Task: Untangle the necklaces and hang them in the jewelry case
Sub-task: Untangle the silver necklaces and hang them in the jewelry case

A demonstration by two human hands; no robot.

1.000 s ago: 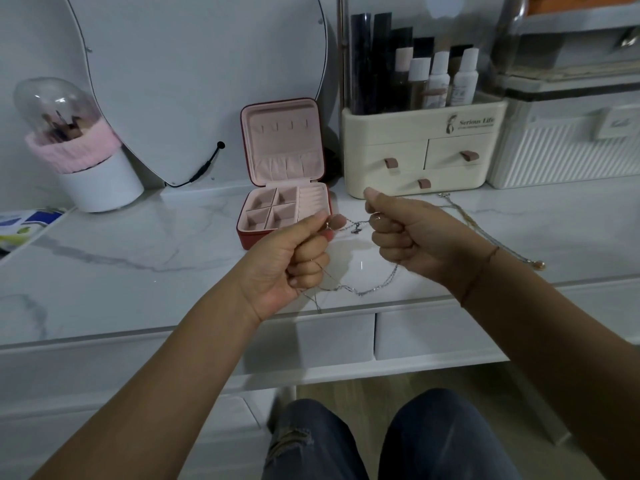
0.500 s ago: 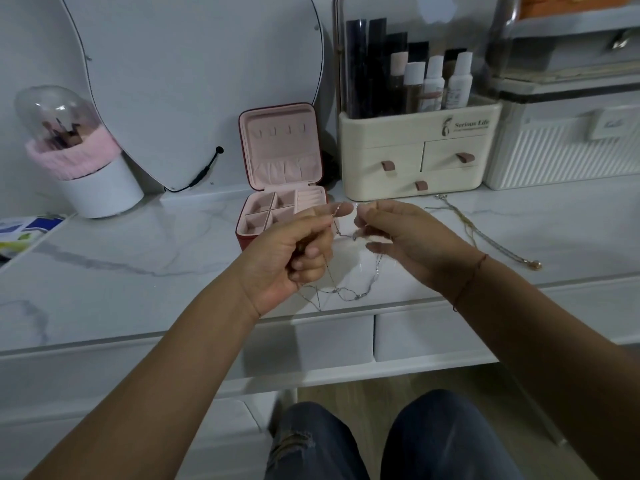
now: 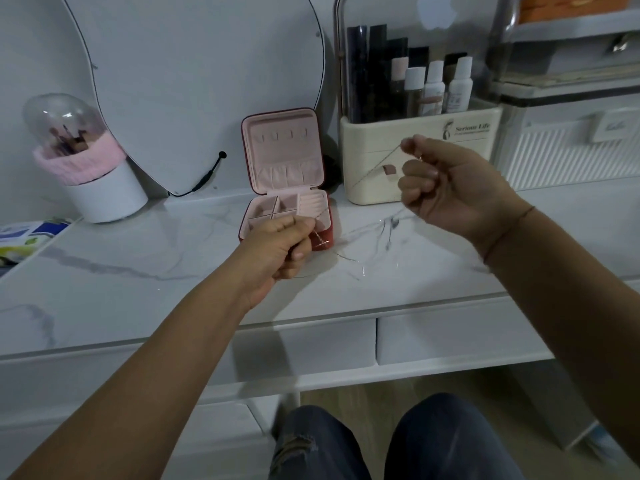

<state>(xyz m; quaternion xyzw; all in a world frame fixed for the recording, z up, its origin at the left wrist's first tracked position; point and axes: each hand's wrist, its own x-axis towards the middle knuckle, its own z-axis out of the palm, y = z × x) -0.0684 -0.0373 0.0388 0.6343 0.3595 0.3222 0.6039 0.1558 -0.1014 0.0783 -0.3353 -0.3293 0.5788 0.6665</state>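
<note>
Head view: left grip [image 3: 277, 247], right grip [image 3: 450, 192] pinch necklace [image 3: 373, 169].

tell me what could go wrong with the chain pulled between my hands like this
1. The chain runs taut between the left hand and right hand; pulling wider could tighten any knot or snap it.
2. Loose strands trail on the countertop beside the jewelry case; they might snag its corner.
</note>
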